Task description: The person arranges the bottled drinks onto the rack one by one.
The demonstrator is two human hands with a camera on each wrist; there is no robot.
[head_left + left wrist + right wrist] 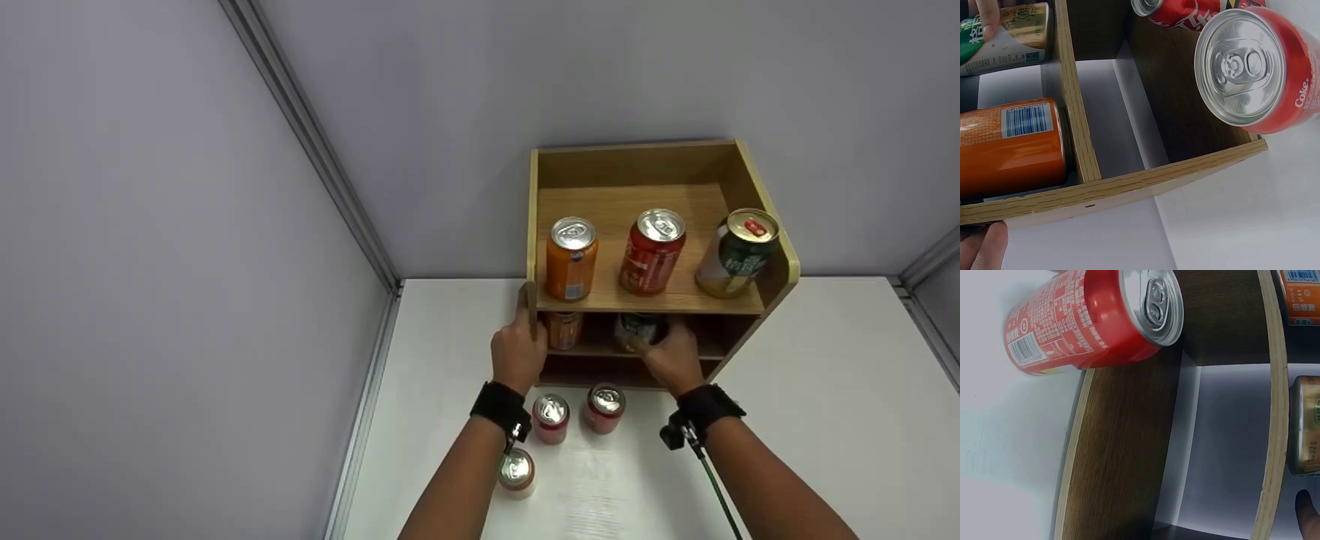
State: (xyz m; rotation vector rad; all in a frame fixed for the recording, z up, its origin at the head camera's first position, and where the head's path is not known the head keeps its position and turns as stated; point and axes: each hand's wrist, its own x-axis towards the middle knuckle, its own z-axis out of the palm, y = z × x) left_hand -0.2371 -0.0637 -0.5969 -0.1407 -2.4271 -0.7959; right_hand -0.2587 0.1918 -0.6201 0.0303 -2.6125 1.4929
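My left hand (519,351) rests against the outer left side of a small wooden shelf (645,309), its fingers reaching up along the panel. In the left wrist view those fingertips (992,244) touch the panel's outside face. Inside the middle tier, my right hand (671,358) holds a green and gold drink can (639,328), with one digit lying on its front in the left wrist view. An orange can (564,330) stands to its left on the same tier. The upper board hides part of the right fingers.
On the top tier stand an orange can (572,259), a red can (652,251) and a green can (737,253). Two red cans (551,418) (604,409) and a pale can (517,474) stand on the white table (435,360) before the shelf. A wall rises behind.
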